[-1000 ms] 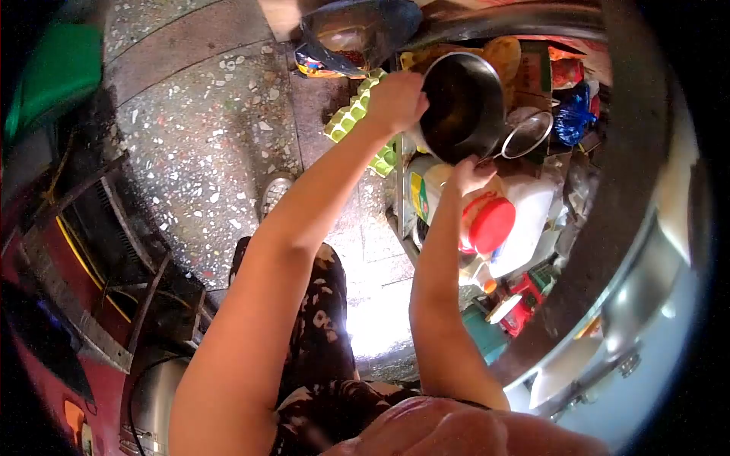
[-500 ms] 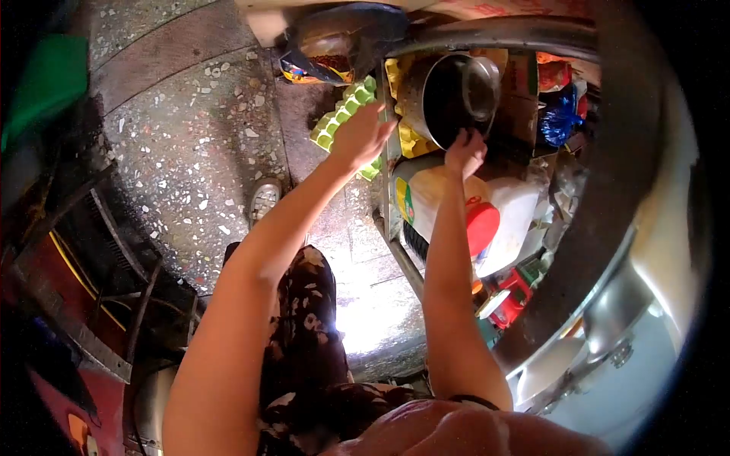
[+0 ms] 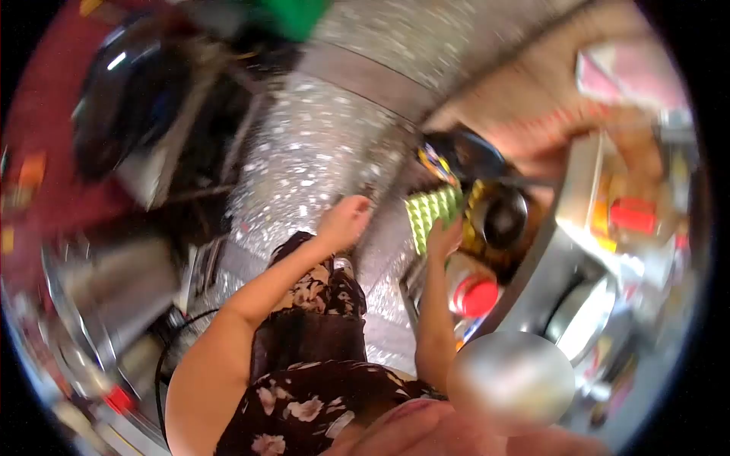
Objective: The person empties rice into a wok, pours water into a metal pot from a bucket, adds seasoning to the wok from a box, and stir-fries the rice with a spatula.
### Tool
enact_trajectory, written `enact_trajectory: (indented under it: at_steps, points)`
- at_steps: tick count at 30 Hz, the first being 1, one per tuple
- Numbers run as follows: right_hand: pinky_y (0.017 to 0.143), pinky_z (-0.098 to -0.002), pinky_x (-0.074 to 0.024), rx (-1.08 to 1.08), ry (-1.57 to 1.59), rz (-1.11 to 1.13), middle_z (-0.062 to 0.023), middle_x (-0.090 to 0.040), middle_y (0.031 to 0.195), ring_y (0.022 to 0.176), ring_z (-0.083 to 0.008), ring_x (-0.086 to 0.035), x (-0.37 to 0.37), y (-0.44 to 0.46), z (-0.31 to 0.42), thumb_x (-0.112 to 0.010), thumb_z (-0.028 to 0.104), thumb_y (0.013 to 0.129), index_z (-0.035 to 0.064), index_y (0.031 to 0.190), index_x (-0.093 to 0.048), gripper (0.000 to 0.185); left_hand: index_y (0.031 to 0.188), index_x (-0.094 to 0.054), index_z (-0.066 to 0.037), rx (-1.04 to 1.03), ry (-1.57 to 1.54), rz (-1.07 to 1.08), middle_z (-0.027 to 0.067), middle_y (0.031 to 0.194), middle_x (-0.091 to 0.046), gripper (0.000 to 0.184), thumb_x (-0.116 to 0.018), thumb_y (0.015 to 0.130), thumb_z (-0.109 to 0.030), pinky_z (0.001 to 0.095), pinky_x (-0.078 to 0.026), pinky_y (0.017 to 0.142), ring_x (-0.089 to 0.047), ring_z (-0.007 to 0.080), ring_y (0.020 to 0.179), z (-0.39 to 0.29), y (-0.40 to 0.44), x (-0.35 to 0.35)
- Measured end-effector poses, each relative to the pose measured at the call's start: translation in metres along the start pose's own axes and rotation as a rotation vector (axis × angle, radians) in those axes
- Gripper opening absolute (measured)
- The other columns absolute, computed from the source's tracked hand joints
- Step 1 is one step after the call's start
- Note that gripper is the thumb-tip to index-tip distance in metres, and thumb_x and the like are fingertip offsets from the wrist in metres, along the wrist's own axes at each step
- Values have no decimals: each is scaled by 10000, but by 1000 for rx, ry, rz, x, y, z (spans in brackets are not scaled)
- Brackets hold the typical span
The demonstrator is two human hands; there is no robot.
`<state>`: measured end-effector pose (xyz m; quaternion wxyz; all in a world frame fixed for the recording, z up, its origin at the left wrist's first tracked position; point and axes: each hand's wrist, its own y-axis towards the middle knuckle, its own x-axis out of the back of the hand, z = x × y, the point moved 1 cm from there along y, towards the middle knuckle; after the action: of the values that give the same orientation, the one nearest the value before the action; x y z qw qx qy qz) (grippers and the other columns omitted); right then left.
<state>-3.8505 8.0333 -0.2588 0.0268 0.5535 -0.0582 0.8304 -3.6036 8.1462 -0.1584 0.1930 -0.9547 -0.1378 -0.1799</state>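
Observation:
Over the speckled floor, my left hand [image 3: 346, 221] is held loosely with its fingers partly apart and nothing visible in it. My right hand [image 3: 445, 237] is beside the lower edge of a green egg tray [image 3: 433, 207]; motion smears its fingers, so whether it touches or holds anything is unclear. A dark metal pot [image 3: 505, 216] sits among things on the low shelf, right of that hand. Below the pot is a container with a red lid [image 3: 476, 295]. The wire-rimmed strainer cannot be made out now.
A black plastic bag [image 3: 475, 150] lies beyond the egg tray. At the right, a metal counter edge [image 3: 525, 273] curves past the shelf, with a red-capped item [image 3: 633, 215] farther over. A large metal vessel [image 3: 114, 292] stands at the left.
The view has swung round and blurred. My right hand has let go of the strainer and left the pot for the egg tray's side. My left hand has moved away from the shelf, over the floor.

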Motion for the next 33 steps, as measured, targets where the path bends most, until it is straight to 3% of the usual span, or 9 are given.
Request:
enact_trajectory:
  at_steps: [4, 6, 9, 18, 25, 28, 30, 32, 33]
  points:
    - [953, -438, -360, 395, 359, 331, -202, -514, 1184, 1087, -373, -480, 27, -142, 105, -644, 186, 710, -18, 1238, -452, 598, 1101, -531, -34, -20, -141, -253, 115, 935, -605, 294, -531, 880, -229, 329, -475, 750, -604, 234, 818, -47, -117, 49]
    - [926, -433, -372, 631, 438, 316, -210, -512, 1133, 1080, -374, -467, 50, -209, 119, -638, 136, 708, -4, 1229, -451, 571, 1093, -553, -57, 86, -302, -254, 52, 938, -575, 224, -547, 874, -107, 250, -454, 724, -534, 116, 816, -69, -178, 67]
    - [914, -446, -383, 751, 350, 335, -228, -483, 1152, 1062, -391, -460, 98, -267, 132, -637, 142, 718, 4, 1220, -447, 554, 1127, -521, -3, 71, -331, -297, 47, 946, -575, 249, -536, 904, -113, 254, -454, 724, -523, 121, 817, -64, -264, 85]
    - [905, -431, -416, 215, 224, 462, -251, -496, 1171, 1031, -396, -510, 58, -319, 5, -565, 167, 750, -6, 1195, -473, 486, 1117, -525, 7, 160, -134, -346, 56, 942, -584, 245, -538, 904, -114, 247, -443, 737, -526, 113, 834, 44, -437, 86]
    - [918, -441, -408, 109, 251, 489, -306, -508, 1108, 1047, -434, -485, 49, -355, -67, -613, 194, 726, -51, 1069, -547, 426, 1103, -540, -5, 177, -74, -407, 33, 871, -577, 226, -530, 906, -115, 230, -432, 684, -505, 93, 763, 59, -480, 92]
    - [935, -421, -404, -22, 77, 483, -260, -541, 1117, 1073, -388, -500, 64, -308, -57, -594, 214, 719, -18, 1055, -583, 409, 1098, -543, -15, 245, 18, -335, 89, 910, -606, 235, -546, 884, -111, 293, -476, 725, -580, 164, 808, 48, -455, 78]
    - [890, -425, -443, 21, 23, 554, -258, -576, 1051, 998, -372, -558, 65, -262, -59, -623, 207, 692, -3, 1041, -587, 409, 1104, -543, -29, 268, -4, -340, 94, 918, -610, 238, -547, 879, -107, 300, -483, 728, -592, 175, 814, 20, -431, 70]
    - [711, -429, -496, 26, 43, 305, -205, -648, 825, 779, -373, -631, 39, -226, -81, -630, 282, 707, 6, 976, -622, 385, 1118, -538, -56, 242, -24, -332, 109, 950, -615, 257, -552, 870, -121, 326, -499, 741, -615, 214, 840, 0, -417, 65]
    - [698, -425, -492, 32, 262, 614, -185, -658, 843, 794, -362, -638, 84, -215, -49, -610, 327, 736, 20, 947, -645, 374, 1127, -535, -71, 213, -24, -345, 119, 974, -614, 272, -556, 865, -140, 346, -506, 751, -626, 242, 860, -6, -415, 63]
